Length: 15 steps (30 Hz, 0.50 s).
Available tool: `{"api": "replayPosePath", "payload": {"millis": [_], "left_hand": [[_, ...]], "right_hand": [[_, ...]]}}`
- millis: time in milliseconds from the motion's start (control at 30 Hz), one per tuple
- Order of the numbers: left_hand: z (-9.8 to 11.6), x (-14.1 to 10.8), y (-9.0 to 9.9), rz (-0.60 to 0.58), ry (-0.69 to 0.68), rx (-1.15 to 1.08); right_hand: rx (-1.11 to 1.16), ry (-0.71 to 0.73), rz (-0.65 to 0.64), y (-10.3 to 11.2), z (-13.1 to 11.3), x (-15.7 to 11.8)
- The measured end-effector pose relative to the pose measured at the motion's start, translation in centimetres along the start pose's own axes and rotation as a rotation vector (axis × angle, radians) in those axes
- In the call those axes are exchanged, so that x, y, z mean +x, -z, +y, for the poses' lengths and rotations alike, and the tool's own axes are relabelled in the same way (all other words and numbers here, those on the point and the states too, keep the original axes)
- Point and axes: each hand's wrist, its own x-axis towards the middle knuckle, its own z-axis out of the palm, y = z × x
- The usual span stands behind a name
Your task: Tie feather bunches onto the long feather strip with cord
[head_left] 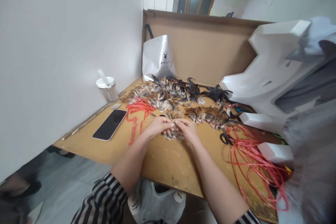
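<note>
My left hand (pixel 160 126) and my right hand (pixel 185 129) meet at the fingertips above the table, both closed in a pinch. Between and beneath them is a small bunch of brown feathers (pixel 172 135), with pale fluffy ends towards me and brown tips beyond the fingers. The exact pinch point is too small to make out. Just past my hands lie long heaps of brown, white and black feathers (pixel 168 92). Another row of feathers (pixel 207 116) lies to the right. Cut red plastic strips (pixel 139 106) rest left of my hands.
A phone (pixel 110 125) and a lidded cup (pixel 109 92) stand on the left of the wooden table (pixel 168 168). Black-handled scissors (pixel 225 138) and a tangle of red strips (pixel 252 150) lie right. White foam pieces (pixel 267 63) and a silver bag (pixel 159 57) border the back.
</note>
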Motion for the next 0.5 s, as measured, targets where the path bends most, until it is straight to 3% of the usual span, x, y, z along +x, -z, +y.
{"api": "replayPosePath", "payload": {"millis": [200,500], "left_hand": [[-0.61,0.29,-0.55,-0.009,-0.045,0.159],[0.06,0.15,-0.55,0.032,-0.009,-0.034]], "right_hand": [[-0.019,-0.075,-0.003,-0.05,-0.2,0.02],[0.137,-0.09,0.067,-0.44,0.38,0.25]]}}
